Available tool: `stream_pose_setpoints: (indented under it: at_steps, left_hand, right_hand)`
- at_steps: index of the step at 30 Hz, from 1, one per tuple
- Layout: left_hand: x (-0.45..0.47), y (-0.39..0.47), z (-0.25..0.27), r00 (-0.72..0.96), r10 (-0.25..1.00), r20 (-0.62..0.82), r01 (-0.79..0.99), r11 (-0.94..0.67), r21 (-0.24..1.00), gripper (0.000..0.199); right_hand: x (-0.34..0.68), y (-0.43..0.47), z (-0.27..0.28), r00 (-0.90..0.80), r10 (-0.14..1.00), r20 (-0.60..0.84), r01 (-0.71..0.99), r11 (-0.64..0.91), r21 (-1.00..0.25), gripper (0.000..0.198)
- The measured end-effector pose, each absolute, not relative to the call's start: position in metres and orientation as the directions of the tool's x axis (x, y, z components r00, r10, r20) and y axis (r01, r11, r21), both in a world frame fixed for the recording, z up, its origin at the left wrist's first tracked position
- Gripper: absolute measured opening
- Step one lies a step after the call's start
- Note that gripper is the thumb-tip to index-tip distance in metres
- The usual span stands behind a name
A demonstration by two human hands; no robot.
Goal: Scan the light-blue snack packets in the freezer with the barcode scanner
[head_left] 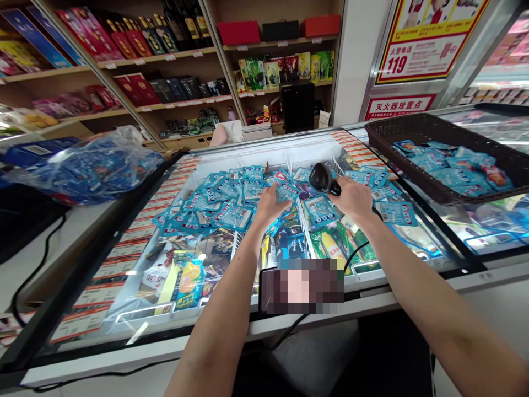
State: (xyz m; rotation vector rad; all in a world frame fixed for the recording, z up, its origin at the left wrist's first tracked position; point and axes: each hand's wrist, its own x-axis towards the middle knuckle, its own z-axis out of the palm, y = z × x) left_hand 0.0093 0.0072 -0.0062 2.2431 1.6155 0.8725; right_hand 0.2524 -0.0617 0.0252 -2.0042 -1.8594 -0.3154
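My right hand (pixel 353 198) is wrapped round the handle of a black barcode scanner (pixel 320 177), whose head points left over the freezer's glass top. A dark cable trails from the scanner down toward the front edge. My left hand (pixel 269 208) is stretched out with thumb and fingers apart, right beside a small blue packet (pixel 287 192); whether it touches the packet I cannot tell. Many similar blue packets (pixel 231 215) lie heaped on the glass to the left of that hand. Beneath the scanner is a single packet (pixel 319 212), and more packets (pixel 397 213) lie to the right.
A brown basket (pixel 421 184) of blue packets stands on the right. At the left lies a clear plastic bag (pixel 95 165) full of packets. A phone (pixel 270 289) rests at the freezer's front edge. Shelves (pixel 182 55) with boxes and bottles line the back.
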Motion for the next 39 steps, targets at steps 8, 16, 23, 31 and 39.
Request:
stream_pose_setpoints:
  at_steps: [8, 16, 23, 31, 39]
  left_hand:
    - [0.005, 0.008, -0.006, -0.055, 0.911, 0.409, 0.612, -0.293, 0.735, 0.040]
    - [0.000, 0.008, -0.010, -0.218, 0.915, 0.339, 0.378, -0.241, 0.894, 0.055]
    - [-0.001, 0.010, -0.015, -0.186, 0.908, 0.377, 0.425, -0.271, 0.863, 0.052]
    - [-0.003, 0.014, -0.019, -0.179, 0.888, 0.423, 0.499, -0.288, 0.817, 0.055]
    - [-0.001, 0.011, -0.016, -0.169, 0.890, 0.423, 0.500, -0.293, 0.815, 0.055]
  right_hand:
    - [0.252, -0.062, 0.025, 0.073, 0.900, 0.429, 0.992, -0.022, -0.123, 0.032]
    - [0.250, -0.065, 0.027, -0.036, 0.892, 0.451, 0.991, 0.089, -0.099, 0.033]
    - [0.245, -0.069, 0.027, -0.236, 0.867, 0.438, 0.962, 0.272, -0.020, 0.036]
    - [0.243, -0.070, 0.025, -0.323, 0.837, 0.441, 0.936, 0.352, 0.016, 0.033]
    - [0.242, -0.071, 0.027, -0.364, 0.845, 0.391, 0.921, 0.388, 0.020, 0.033]
